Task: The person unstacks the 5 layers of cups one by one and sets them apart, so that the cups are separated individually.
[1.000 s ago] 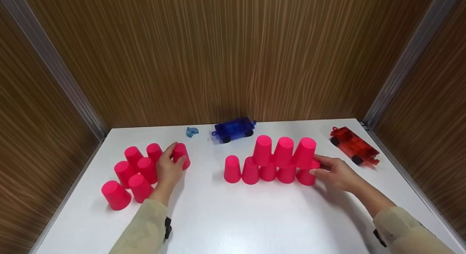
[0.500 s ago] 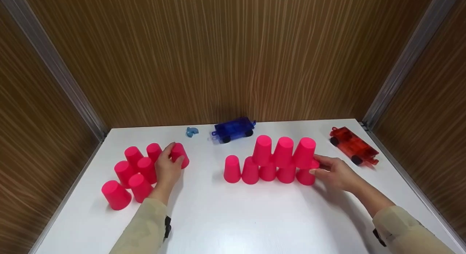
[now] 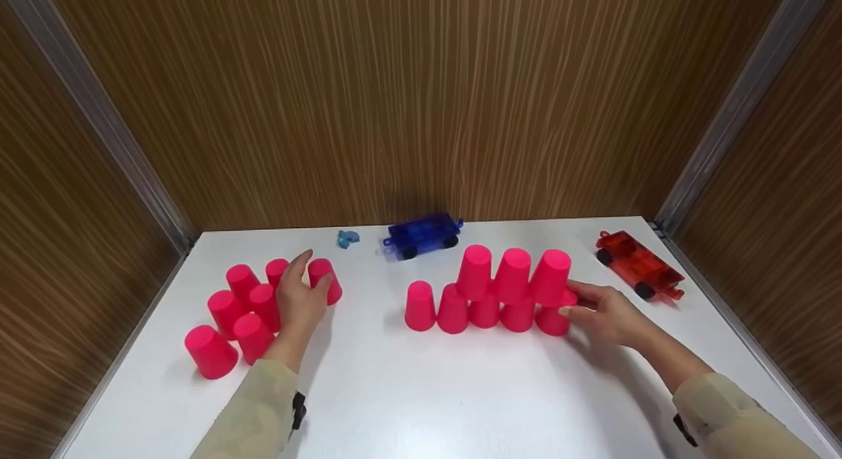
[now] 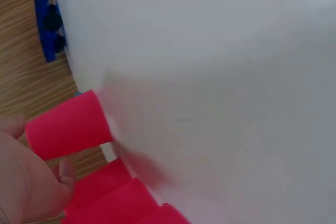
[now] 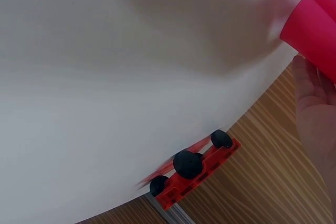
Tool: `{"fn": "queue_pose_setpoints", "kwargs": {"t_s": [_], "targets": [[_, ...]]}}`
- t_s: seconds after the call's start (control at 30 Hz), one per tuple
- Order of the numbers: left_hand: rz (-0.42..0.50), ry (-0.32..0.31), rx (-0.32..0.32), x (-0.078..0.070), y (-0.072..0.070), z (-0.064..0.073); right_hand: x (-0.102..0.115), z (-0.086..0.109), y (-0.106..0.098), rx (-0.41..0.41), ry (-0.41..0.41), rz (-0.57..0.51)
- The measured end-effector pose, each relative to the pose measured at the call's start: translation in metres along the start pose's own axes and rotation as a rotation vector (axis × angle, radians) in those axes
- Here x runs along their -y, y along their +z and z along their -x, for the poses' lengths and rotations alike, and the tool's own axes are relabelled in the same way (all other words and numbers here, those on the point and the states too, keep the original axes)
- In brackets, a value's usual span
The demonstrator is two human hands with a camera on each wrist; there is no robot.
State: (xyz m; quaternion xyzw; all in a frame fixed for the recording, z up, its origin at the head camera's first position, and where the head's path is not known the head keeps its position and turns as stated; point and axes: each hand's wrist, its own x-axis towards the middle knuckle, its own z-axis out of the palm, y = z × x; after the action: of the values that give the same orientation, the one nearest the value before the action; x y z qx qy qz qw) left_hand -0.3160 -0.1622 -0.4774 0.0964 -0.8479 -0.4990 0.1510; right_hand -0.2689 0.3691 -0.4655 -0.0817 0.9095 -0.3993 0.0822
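Note:
On the left, my left hand is spread beside an upside-down pink cup, with the index finger lifted off it and the thumb close to its near side. The left wrist view shows that cup standing in front of the loosened fingers. My right hand is at the right end of a two-level row of pink cups. Its thumb lies on the front of the end lower cup and its fingers go behind, partly hidden. Above stands the rightmost upper cup.
Several upside-down pink cups stand grouped at the left. A blue toy wagon and a small light-blue piece lie along the back edge. At the right rear is a red toy wagon. Wood-grain walls surround the white table.
The left cup was shifted slightly left, towards the group. My left fingers have since opened away from it. The right hand has stayed in place.

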Motion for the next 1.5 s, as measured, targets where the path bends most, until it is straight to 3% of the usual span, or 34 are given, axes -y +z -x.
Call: {"fn": "queue_pose_setpoints", "kwargs": {"t_s": [0.13,0.33,0.53,0.7,0.9,1.1,1.5], "targets": [[0.011,0.032,-0.048,-0.019,-0.002,0.005,0.000,0.000,0.001,0.003,0.011,-0.011],[0.081,0.194,-0.090,-0.054,0.002,0.018,0.001,0.000,0.001,-0.002,0.013,-0.005],[0.144,0.322,-0.005,-0.084,0.021,0.034,0.001,0.000,0.002,-0.010,-0.020,0.002],[0.164,0.375,0.128,-0.106,0.042,0.049,0.000,0.001,0.001,-0.004,-0.008,0.010],[0.148,0.370,0.286,-0.127,0.070,0.063,0.001,0.001,0.001,0.008,0.005,0.003],[0.130,0.348,0.391,-0.136,0.095,0.072,0.004,0.001,0.001,0.019,0.016,-0.004],[0.106,0.318,0.442,-0.137,0.125,0.077,0.002,0.001,0.003,-0.009,-0.019,0.002]]}}
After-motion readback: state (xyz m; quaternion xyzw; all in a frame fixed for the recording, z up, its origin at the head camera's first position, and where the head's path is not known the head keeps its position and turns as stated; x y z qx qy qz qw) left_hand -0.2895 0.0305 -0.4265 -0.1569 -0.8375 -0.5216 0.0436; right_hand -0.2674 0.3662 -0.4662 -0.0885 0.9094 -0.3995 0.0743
